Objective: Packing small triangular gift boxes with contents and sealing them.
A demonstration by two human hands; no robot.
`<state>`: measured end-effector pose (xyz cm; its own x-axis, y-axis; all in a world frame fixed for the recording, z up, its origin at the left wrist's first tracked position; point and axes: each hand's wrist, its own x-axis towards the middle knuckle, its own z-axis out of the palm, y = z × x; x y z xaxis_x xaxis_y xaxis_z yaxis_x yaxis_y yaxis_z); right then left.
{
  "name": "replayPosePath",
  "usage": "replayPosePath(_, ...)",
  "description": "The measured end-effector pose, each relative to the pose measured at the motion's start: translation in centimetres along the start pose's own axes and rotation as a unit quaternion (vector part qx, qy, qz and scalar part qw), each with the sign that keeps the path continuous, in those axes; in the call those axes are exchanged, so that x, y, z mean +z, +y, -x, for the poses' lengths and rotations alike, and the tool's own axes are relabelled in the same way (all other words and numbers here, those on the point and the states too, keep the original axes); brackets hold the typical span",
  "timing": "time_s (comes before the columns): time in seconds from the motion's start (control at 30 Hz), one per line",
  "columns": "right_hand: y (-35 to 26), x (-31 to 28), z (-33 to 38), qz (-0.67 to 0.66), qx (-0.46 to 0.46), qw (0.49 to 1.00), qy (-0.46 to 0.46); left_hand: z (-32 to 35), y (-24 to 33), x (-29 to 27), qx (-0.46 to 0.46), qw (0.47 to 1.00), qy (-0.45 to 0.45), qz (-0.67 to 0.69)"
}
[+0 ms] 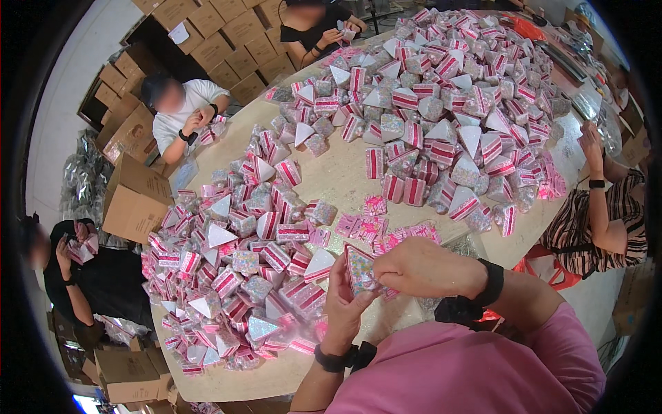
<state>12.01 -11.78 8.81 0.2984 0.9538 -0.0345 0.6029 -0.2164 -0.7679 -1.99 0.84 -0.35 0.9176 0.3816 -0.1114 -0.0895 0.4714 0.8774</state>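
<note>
My left hand (343, 310) grips a toy cake slice (358, 268), fingers behind it and thumb along its lower edge. Its wedge-shaped face is speckled with pale glitter and has a dark pink rim. My right hand (427, 268) is closed, with its fingertips curled against the slice's right side; whatever they may pinch is hidden. Just beyond my hands lie pink printed cards (358, 227), some partly covered by my right hand. Close to my left hand, a large heap of similar wrapped pink-and-white cake slices (276, 257) spreads across the table.
Another big heap of cake slices (441, 131) covers the far side of the pale table (338, 176). Clear plastic bags (469, 248) lie beside my right wrist. Several people sit around the table, one at the right edge (600, 214). Cardboard boxes (138, 196) stand at the left.
</note>
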Motion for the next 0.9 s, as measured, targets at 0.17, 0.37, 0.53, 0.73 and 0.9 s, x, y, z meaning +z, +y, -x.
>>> replayPosePath(0.17,-0.05,-0.03,-0.03,0.002,0.007,1.000,-0.003,-0.05,0.11,0.06,0.005,1.000,0.006,-0.027)
replayPosePath(0.37,0.09,0.10,-0.09,0.007,0.007,1.000,-0.002,-0.22,-0.16,-0.23,0.009,0.999,0.002,-0.043)
replayPosePath(0.53,0.16,0.12,-0.16,0.030,0.014,0.999,-0.016,-0.12,0.03,0.07,0.009,0.999,0.003,-0.043)
replayPosePath(0.73,0.43,0.39,-0.37,0.066,0.022,0.997,-0.023,-0.34,-0.12,-0.17,0.038,0.993,0.005,-0.111)
replayPosePath(0.9,0.31,0.18,-0.42,0.104,0.014,0.994,-0.041,-0.35,0.24,-0.54,0.056,0.978,-0.011,-0.202)
